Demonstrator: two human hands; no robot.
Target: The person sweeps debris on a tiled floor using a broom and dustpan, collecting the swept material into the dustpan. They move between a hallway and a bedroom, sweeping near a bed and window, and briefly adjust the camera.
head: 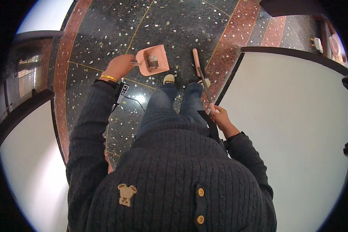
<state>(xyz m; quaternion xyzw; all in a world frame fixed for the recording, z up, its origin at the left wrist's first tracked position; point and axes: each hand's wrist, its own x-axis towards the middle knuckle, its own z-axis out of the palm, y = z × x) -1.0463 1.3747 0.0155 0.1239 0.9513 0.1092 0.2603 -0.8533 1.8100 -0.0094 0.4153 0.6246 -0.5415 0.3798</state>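
My left hand (118, 66) grips the short handle of a pink plastic dustpan (161, 55), held out ahead of my feet. The pan has a row of dark comb teeth (146, 63), and a greyish patch of what looks like debris (153, 62) lies inside it. Down at my right side, my right hand (221, 118) is closed around the pink grip of a broom. Its dark pole (206, 87) runs forward past my right shoe to a narrow pink broom head (196, 59), a short way right of the dustpan.
Dark speckled terrazzo floor (179, 26) with reddish borders lies below. White panels with dark edges stand at the right (284, 116) and left (32, 174). Near my left wrist hangs a pale device (123, 92) with a black cable. A white object (317, 44) appears far right.
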